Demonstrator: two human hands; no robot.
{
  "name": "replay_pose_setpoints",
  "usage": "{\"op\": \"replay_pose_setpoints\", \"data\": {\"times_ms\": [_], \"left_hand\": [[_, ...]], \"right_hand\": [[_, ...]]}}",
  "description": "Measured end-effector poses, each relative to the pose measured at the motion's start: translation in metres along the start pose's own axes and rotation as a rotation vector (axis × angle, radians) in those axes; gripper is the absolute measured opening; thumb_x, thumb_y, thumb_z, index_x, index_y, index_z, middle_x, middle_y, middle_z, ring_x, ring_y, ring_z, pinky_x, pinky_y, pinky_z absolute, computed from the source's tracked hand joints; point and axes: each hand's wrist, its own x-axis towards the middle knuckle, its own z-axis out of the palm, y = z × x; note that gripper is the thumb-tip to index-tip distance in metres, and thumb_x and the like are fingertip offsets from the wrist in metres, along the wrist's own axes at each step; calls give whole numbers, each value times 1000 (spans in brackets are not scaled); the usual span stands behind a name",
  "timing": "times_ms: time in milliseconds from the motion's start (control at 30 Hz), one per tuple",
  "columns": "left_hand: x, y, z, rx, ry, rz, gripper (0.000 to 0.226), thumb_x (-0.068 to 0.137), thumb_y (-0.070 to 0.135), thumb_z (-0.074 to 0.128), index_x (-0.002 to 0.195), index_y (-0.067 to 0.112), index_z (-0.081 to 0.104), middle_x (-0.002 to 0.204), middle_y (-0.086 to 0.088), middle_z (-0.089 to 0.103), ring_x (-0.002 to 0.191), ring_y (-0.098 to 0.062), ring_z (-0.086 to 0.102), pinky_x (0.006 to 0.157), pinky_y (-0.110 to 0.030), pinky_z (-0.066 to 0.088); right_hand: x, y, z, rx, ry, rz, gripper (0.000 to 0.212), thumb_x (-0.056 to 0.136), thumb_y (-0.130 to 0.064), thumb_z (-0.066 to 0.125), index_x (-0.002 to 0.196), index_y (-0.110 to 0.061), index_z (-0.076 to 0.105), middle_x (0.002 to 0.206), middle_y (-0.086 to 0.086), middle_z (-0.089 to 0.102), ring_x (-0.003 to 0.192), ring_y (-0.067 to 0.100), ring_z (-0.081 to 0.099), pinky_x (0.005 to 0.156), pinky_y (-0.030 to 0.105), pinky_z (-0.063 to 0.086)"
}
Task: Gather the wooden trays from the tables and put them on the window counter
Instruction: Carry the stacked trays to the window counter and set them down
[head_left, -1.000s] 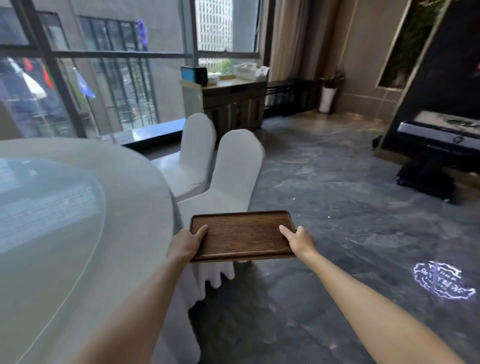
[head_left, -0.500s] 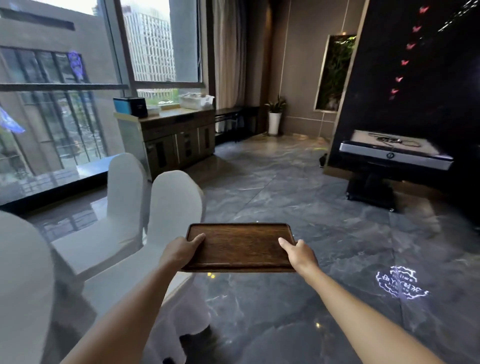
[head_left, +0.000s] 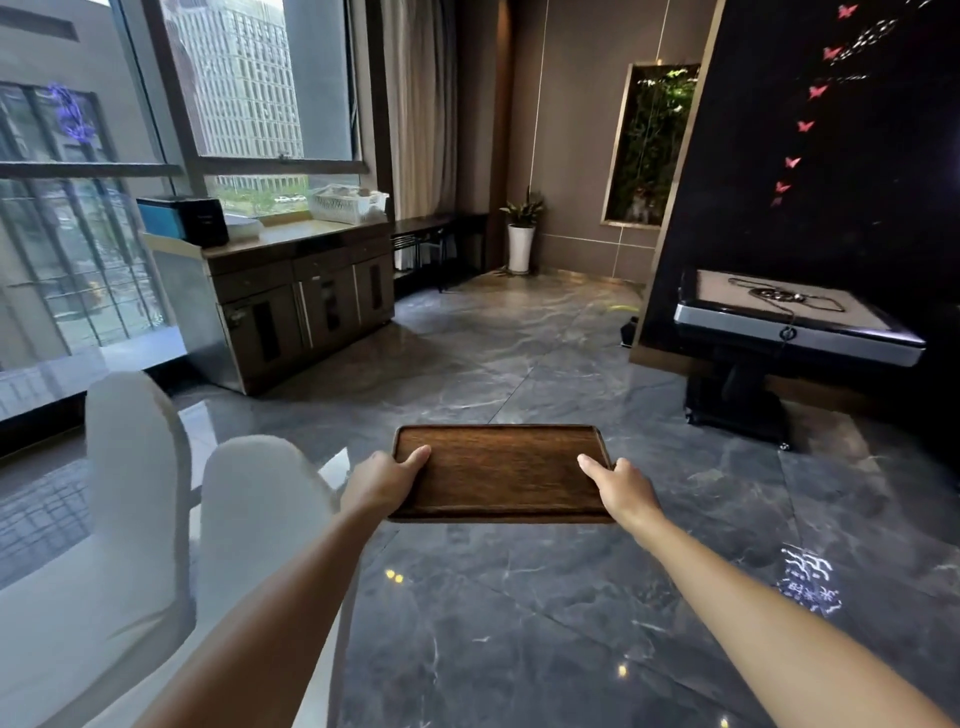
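A dark brown rectangular wooden tray (head_left: 498, 470) is held level in front of me, above the grey marble floor. My left hand (head_left: 382, 480) grips its left short edge, thumb on top. At the right short edge my right hand (head_left: 621, 488) holds it the same way. The tray carries nothing. The window counter (head_left: 306, 236), a dark wooden cabinet with a pale top, stands ahead to the left under the window, some way beyond the tray.
On the counter sit a black and blue box (head_left: 184, 218) and a white basket (head_left: 348, 205). Two white-covered chairs (head_left: 249, 514) stand at my left. A mahjong table (head_left: 795, 317) is at the right, a potted plant (head_left: 521, 234) in the far corner.
The view has swung right, away from the round table, which has left the frame. The counter now looks nearer and more central. Both hands keep the same hold on the tray.
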Motion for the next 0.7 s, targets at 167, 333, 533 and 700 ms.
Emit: {"op": "replay_pose_setpoints", "data": {"times_ms": [167, 333, 533, 700], "left_hand": [[107, 33, 31, 18, 7, -35, 67, 89, 58, 43, 112, -3, 59, 118, -20, 64, 109, -34, 60, 95, -38, 47], [233, 85, 57, 16, 53, -59, 66, 89, 55, 44, 112, -5, 61, 120, -21, 64, 113, -34, 58, 95, -37, 45], [379, 146, 67, -15, 109, -120, 69, 88, 58, 43, 113, -4, 59, 120, -21, 63, 111, -35, 58, 93, -38, 45], [492, 163, 74, 1, 129, -180, 68, 89, 57, 42, 109, -5, 60, 116, -20, 64, 108, -35, 59, 90, -37, 46]], "right_hand": [[120, -22, 23, 15, -26, 2, 59, 92, -45, 47, 124, 4, 48, 133, 21, 52, 122, 34, 50, 94, 36, 40], [261, -59, 41, 34, -54, -56, 58, 92, -44, 48, 121, 6, 51, 132, 22, 54, 123, 35, 49, 98, 38, 39], [431, -129, 55, 30, -122, -118, 58, 92, -46, 46, 120, 4, 50, 129, 19, 55, 118, 34, 51, 93, 38, 40], [545, -175, 97, 11, -182, -136, 50, 91, -47, 47, 108, 0, 53, 112, 16, 58, 104, 31, 55, 87, 38, 41]]}}
